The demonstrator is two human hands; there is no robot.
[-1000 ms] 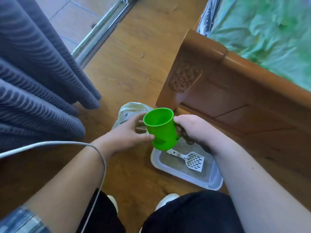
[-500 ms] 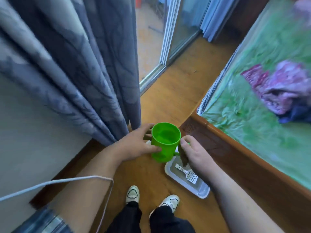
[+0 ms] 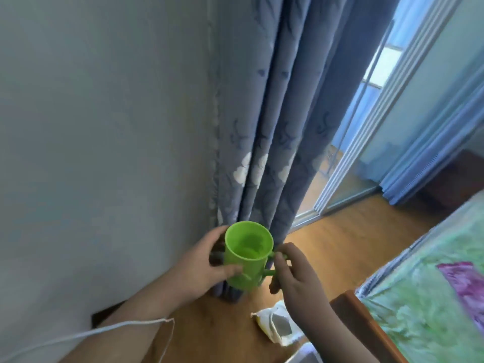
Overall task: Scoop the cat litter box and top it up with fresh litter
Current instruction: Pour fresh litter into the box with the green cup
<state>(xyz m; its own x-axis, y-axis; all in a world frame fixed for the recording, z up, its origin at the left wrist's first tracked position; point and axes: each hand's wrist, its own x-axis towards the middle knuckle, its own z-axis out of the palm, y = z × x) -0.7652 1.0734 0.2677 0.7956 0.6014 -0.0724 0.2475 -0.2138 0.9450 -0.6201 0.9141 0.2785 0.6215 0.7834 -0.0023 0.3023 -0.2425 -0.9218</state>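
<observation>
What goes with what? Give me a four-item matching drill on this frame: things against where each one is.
Things:
1 green plastic cup
2 blue-grey patterned curtain
3 white open bag
4 thin white cable

Places:
a lies on the wooden floor
b hangs beside the grey wall
c held between left hand and right hand
d crosses the picture's lower left

Pairs: 1-c, 2-b, 3-a, 4-d

Bottom edge cuts off most of the litter box (image 3: 305, 357).

A bright green cup (image 3: 248, 254), a blue-grey curtain (image 3: 269, 121) with white blotches, and a green-and-purple bedspread (image 3: 429, 289).
</observation>
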